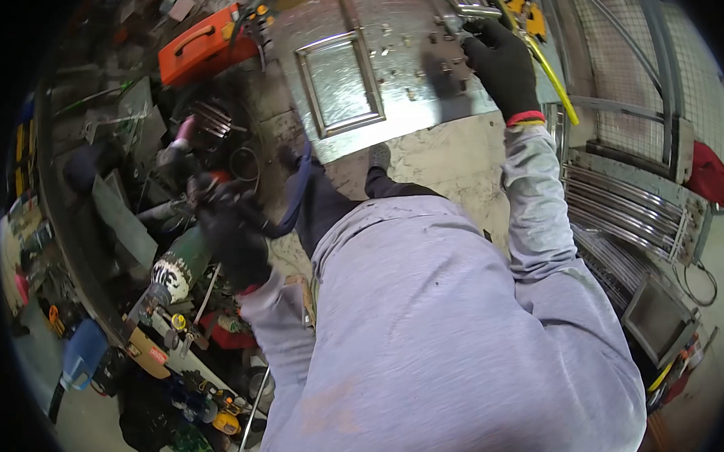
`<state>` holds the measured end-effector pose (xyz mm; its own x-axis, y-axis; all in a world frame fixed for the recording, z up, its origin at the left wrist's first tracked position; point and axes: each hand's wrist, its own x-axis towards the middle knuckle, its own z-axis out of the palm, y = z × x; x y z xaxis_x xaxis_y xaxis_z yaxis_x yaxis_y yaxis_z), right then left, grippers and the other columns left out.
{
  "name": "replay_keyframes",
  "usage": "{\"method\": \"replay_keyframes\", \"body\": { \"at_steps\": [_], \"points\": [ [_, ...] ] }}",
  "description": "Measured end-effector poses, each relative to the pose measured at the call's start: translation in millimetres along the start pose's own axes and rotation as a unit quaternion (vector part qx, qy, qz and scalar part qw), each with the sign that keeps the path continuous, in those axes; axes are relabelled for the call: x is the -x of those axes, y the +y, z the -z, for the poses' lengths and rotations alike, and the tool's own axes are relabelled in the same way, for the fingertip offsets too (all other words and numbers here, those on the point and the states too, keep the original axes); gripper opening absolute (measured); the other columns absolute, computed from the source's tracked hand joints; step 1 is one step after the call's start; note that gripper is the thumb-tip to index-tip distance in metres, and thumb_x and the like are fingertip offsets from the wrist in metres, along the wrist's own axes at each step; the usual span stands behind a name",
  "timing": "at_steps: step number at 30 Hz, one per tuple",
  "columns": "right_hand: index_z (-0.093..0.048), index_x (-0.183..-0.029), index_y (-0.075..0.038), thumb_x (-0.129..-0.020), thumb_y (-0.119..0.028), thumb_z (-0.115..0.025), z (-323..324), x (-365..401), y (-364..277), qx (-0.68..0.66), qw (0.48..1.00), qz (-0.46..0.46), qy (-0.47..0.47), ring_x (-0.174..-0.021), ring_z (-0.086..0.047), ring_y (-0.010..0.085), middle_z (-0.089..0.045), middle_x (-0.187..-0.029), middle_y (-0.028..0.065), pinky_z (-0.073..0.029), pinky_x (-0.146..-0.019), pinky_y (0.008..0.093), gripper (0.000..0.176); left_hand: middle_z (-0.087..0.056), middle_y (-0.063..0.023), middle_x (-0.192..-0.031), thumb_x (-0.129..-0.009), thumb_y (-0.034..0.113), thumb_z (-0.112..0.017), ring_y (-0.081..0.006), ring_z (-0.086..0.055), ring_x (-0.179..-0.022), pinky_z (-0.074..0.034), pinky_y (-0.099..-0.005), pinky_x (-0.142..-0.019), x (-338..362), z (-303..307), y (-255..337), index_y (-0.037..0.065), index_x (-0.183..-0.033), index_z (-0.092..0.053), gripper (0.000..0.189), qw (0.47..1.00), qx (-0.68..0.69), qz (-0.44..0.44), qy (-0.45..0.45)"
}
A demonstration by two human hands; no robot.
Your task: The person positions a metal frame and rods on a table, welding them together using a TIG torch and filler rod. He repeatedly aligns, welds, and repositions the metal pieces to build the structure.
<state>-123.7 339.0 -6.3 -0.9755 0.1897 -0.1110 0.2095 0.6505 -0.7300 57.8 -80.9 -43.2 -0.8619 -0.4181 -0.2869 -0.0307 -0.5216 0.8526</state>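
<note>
My right hand point(503, 70), in a black glove with a red-and-yellow cuff, reaches to the far right of the metal-topped table point(422, 114). Its fingers close around the end of a shiny metal tube point(479, 12). Beside it lies a yellow strip point(551, 76), perhaps a tape measure blade. My left hand point(235, 240), also gloved in black, is low on the left and smeared by motion. A blue hose point(298, 192) runs up to it; whatever it holds is too blurred to name. A rectangular metal frame point(340, 85) lies on the table, with several small metal pieces point(412, 74) near it.
An orange toolbox point(199, 46) sits left of the table. Below it on the left are a green gas cylinder point(182, 262) and cluttered tools. Metal tubes point(620, 207) are stacked at right, under a mesh rack point(621, 45). My feet are at the table's near edge.
</note>
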Motion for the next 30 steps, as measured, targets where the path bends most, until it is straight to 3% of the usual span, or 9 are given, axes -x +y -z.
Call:
{"method": "replay_keyframes", "body": {
  "at_steps": [2, 3, 5, 6, 9, 12, 21, 27, 30],
  "points": [
    [-0.076, -0.121, -0.003, -0.093, -0.024, -0.074, 24.6, 2.2, 28.2, -0.016, 1.0, -0.003, 0.009, -0.077, -0.073, 0.0156, -0.078, -0.09, 0.0088, -0.056, -0.072, 0.0327, 0.035, -0.06, -0.0077, -0.123, -0.107, 0.022, -0.065, -0.0165, -0.065, -0.088, -0.06, -0.0334, -0.076, 22.7, -41.4, 50.7, 0.008, -0.15, -0.046, 0.049, 0.987, -0.155, -0.027, -0.029],
    [-0.077, -0.119, -0.005, -0.091, -0.027, -0.074, 34.3, 2.5, 38.5, -0.036, 0.999, 0.001, 0.009, -0.078, -0.074, 0.0188, -0.078, -0.09, 0.0103, -0.056, -0.074, 0.0356, 0.036, -0.06, -0.0077, -0.123, -0.107, 0.022, -0.065, -0.0165, -0.065, -0.088, -0.06, -0.0334, -0.076, 19.5, -26.5, 43.9, 0.008, -0.15, -0.046, 0.049, 0.987, -0.155, -0.026, -0.03],
    [-0.077, -0.119, -0.004, -0.091, -0.025, -0.073, 45.6, 0.9, 48.2, 0.003, 1.0, -0.005, 0.0, -0.08, -0.073, 0.0176, -0.078, -0.092, 0.0096, -0.055, -0.076, 0.0346, 0.035, -0.064, -0.0088, -0.111, -0.106, 0.021, -0.065, -0.0166, -0.066, -0.084, -0.058, -0.032, -0.074, 6.6, 17.1, 27.1, 0.002, -0.137, -0.053, 0.038, 0.984, 0.101, 0.144, -0.041],
    [-0.077, -0.118, -0.003, -0.09, -0.026, -0.074, 45.4, -1.6, 58.5, -0.013, 1.0, -0.006, 0.001, -0.081, -0.073, 0.0173, -0.079, -0.092, 0.0093, -0.055, -0.077, 0.0342, 0.035, -0.065, -0.0066, -0.094, -0.103, 0.018, -0.069, -0.0157, -0.066, -0.078, -0.055, -0.0311, -0.069, 21.9, -31.6, 14.8, 0.001, -0.126, -0.058, 0.031, 0.995, -0.095, 0.013, -0.027],
    [-0.077, -0.115, -0.002, -0.089, -0.027, -0.074, 45.6, -3.8, 61.2, -0.04, 0.999, -0.015, 0.031, -0.084, -0.075, 0.0232, -0.08, -0.096, 0.012, -0.056, -0.08, 0.0373, 0.036, -0.063, -0.0043, -0.082, -0.102, 0.017, -0.071, -0.0155, -0.065, -0.075, -0.053, -0.0314, -0.066, 33.6, -58.6, -14.8, 0.003, -0.118, -0.061, 0.023, 0.99, -0.129, 0.058, 0.009],
    [-0.078, -0.113, -0.003, -0.085, -0.027, -0.072, 46.9, -7.4, 60.5, 0.089, 0.996, 0.012, -0.02, -0.093, -0.076, 0.0367, -0.08, -0.103, 0.0171, -0.057, -0.085, 0.0454, 0.037, -0.064, -0.004, -0.083, -0.102, 0.016, -0.07, -0.0146, -0.064, -0.071, -0.052, -0.0302, -0.063, 41.4, -73.4, -21.8, 0.003, -0.117, -0.062, 0.022, 0.99, -0.124, 0.065, -0.001],
    [-0.076, -0.115, -0.012, -0.088, -0.027, -0.077, -13.4, 31.7, 84.5, 0.16, 0.987, 0.007, 0.008, -0.094, -0.074, 0.0341, -0.078, -0.102, 0.0144, -0.056, -0.081, 0.0468, 0.03, -0.068, -0.0056, -0.084, -0.103, 0.014, -0.068, -0.0154, -0.067, -0.073, -0.054, -0.0308, -0.064, 43.8, -67.4, -29.6, 0.003, -0.12, -0.065, 0.021, 0.976, -0.205, 0.068, -0.005],
    [-0.073, -0.118, -0.015, -0.094, -0.018, -0.071, -26.6, 62.1, 105.1, 0.133, 0.986, 0.079, 0.065, -0.097, -0.073, 0.035, -0.076, -0.107, 0.0122, -0.056, -0.078, 0.0459, 0.024, -0.065, -0.0038, -0.086, -0.103, 0.012, -0.067, -0.0148, -0.066, -0.073, -0.055, -0.0316, -0.064, 49.6, -74.4, -26.9, 0.004, -0.121, -0.062, 0.02, 0.989, -0.138, 0.05, 0.035],
    [-0.074, -0.117, -0.015, -0.094, -0.017, -0.07, -17.6, 72.4, 99.4, 0.227, 0.97, 0.087, 0.026, -0.1, -0.073, 0.0356, -0.076, -0.109, 0.0114, -0.056, -0.079, 0.0463, 0.024, -0.064, -0.0033, -0.086, -0.103, 0.013, -0.068, -0.0144, -0.066, -0.073, -0.055, -0.0313, -0.064, 50.5, -69.9, -30.4, 0.004, -0.121, -0.062, 0.021, 0.988, -0.138, 0.056, 0.034]
  ]
}}
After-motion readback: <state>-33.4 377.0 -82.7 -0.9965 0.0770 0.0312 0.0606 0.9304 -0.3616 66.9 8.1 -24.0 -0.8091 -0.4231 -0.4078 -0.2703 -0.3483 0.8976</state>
